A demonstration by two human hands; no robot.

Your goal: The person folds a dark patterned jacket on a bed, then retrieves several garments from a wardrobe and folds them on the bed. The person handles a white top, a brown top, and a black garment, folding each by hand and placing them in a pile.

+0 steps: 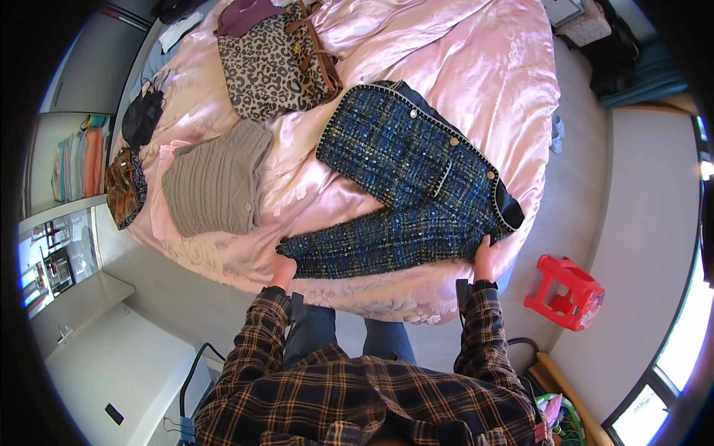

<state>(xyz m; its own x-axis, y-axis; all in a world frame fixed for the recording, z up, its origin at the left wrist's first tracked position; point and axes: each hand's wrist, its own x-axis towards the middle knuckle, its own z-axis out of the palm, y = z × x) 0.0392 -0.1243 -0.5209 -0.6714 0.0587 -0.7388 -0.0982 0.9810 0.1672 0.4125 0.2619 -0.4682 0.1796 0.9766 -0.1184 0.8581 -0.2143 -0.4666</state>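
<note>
A dark blue tweed jacket (385, 150) lies on the pink satin bedspread (468, 61), folded lengthwise with its buttoned, white-stitched front edge away from me. One sleeve (357, 245) stretches along the side nearest me. My left hand (283, 270) grips the cuff end of that sleeve, its fingertips partly hidden. At the shoulder, close to the collar, my right hand (485, 259) pinches the cloth with the thumb on top. A dark lining shows at the neck opening.
Left of the jacket lies a folded taupe cable-knit garment (217, 184) over pink cloth (164, 195). Beyond it sits a leopard-print bag (268, 67) with a maroon cloth (245, 17). Dark garments (142, 117) hang at the bed's left edge. A red plastic stool (566, 292) stands right.
</note>
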